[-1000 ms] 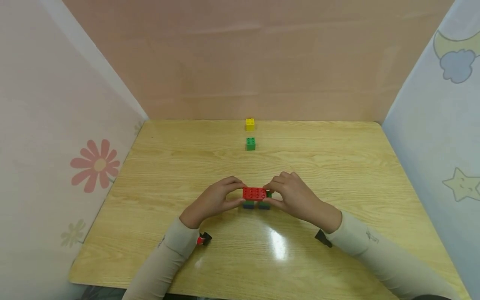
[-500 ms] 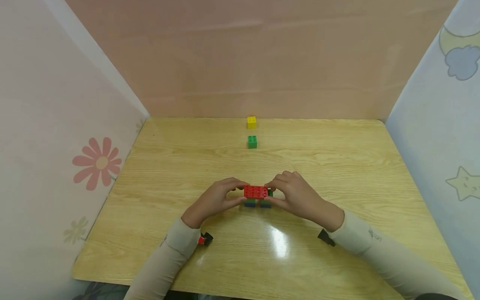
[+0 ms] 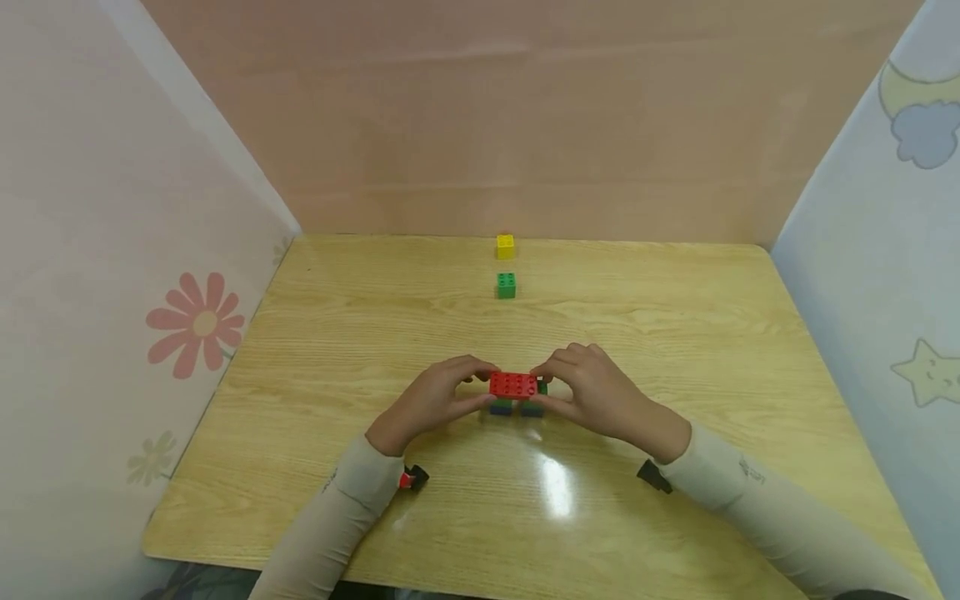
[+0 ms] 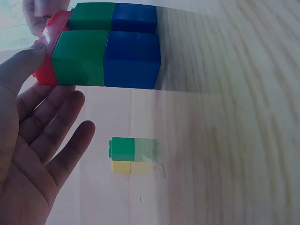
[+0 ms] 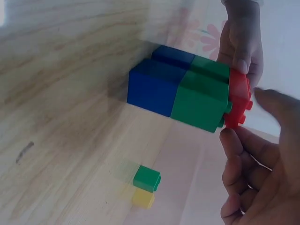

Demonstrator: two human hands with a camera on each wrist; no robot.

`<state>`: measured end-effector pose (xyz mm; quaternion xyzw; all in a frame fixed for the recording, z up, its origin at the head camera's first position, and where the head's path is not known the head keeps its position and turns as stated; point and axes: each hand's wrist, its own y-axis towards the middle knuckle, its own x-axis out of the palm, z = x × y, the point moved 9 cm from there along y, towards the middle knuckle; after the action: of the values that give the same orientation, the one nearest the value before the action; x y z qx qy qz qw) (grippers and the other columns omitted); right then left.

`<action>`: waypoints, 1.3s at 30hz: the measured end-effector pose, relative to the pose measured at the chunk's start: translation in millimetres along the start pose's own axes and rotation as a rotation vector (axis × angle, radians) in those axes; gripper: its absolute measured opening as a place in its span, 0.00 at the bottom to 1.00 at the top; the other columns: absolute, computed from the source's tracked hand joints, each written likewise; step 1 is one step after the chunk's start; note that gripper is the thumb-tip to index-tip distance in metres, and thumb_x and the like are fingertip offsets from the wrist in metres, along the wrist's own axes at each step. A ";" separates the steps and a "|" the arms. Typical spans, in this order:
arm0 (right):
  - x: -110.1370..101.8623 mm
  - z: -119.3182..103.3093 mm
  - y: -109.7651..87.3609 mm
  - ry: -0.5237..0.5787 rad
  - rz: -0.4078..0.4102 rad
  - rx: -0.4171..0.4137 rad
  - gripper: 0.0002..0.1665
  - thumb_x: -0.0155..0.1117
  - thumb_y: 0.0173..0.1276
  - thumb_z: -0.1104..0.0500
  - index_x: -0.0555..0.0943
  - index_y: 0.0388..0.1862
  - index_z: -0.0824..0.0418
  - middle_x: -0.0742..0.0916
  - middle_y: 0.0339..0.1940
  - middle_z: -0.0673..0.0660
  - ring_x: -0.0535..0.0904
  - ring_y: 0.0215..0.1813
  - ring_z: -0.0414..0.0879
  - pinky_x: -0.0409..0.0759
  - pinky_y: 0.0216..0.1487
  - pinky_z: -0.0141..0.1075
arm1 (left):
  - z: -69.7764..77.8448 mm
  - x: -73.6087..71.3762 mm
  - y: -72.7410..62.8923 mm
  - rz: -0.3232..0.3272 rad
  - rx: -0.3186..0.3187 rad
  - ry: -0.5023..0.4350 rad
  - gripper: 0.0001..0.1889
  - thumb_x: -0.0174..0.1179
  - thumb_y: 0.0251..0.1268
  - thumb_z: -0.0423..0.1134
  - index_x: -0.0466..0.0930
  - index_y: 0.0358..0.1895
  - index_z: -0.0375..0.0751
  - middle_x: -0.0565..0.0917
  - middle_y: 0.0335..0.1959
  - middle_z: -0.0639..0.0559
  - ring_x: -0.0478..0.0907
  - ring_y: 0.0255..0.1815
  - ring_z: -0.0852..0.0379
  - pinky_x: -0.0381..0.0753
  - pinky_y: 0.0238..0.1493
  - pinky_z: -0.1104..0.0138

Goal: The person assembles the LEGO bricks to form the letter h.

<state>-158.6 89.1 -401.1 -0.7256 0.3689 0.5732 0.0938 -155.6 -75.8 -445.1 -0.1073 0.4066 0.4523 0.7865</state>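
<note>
A long red toy building brick [image 3: 513, 385] lies across the tops of two side-by-side columns, each a green brick [image 4: 77, 58] on a blue brick [image 4: 132, 60]. It reaches over part of the right column, whose outer green studs show in the right wrist view. My left hand [image 3: 438, 392] pinches the red brick's left end between thumb and fingers, its other fingers spread loosely. At the right end, my right hand [image 3: 592, 392] holds the same brick with thumb and forefinger at its front and back edges. The blue bricks rest on the wooden table [image 3: 360, 333].
Farther back on the table stand a single green brick [image 3: 506, 286] and, behind it, a yellow brick [image 3: 506, 247]. A pinkish back wall [image 3: 480, 125] and pale patterned side walls surround the table's far and side edges.
The head view has shifted slightly. Both hands keep the same hold at the ends of the red brick, and the bricks stay where they were.
</note>
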 end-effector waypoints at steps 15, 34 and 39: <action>1.3 102.9 37.8 0.354 0.073 0.268 0.29 0.63 0.69 0.43 0.77 0.62 0.57 0.83 0.54 0.54 0.79 0.51 0.50 0.76 0.51 0.51 | -7.5 5.7 -0.8 -0.074 -0.079 -0.095 0.22 0.59 0.67 0.56 0.77 0.60 0.52 0.80 0.52 0.62 0.78 0.53 0.62 0.79 0.52 0.67; 41.5 145.1 84.2 0.357 -0.064 0.416 0.41 0.65 0.67 0.43 0.66 0.73 0.59 0.75 0.67 0.57 0.71 0.66 0.55 0.68 0.65 0.53 | -7.5 8.6 -1.2 -0.081 -0.055 -0.078 0.23 0.59 0.68 0.55 0.76 0.61 0.49 0.79 0.53 0.60 0.77 0.53 0.62 0.78 0.51 0.72; 45.6 145.6 93.9 0.345 -0.091 0.407 0.41 0.66 0.68 0.45 0.65 0.73 0.61 0.74 0.69 0.59 0.70 0.67 0.56 0.67 0.65 0.55 | -6.6 7.4 -2.4 -0.085 -0.059 -0.086 0.22 0.58 0.68 0.54 0.76 0.60 0.49 0.79 0.53 0.60 0.77 0.53 0.61 0.78 0.51 0.72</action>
<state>-326.8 84.4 -462.6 -0.7945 0.4541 0.3504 0.1992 -155.2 -76.1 -455.3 -0.1281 0.3538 0.4347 0.8182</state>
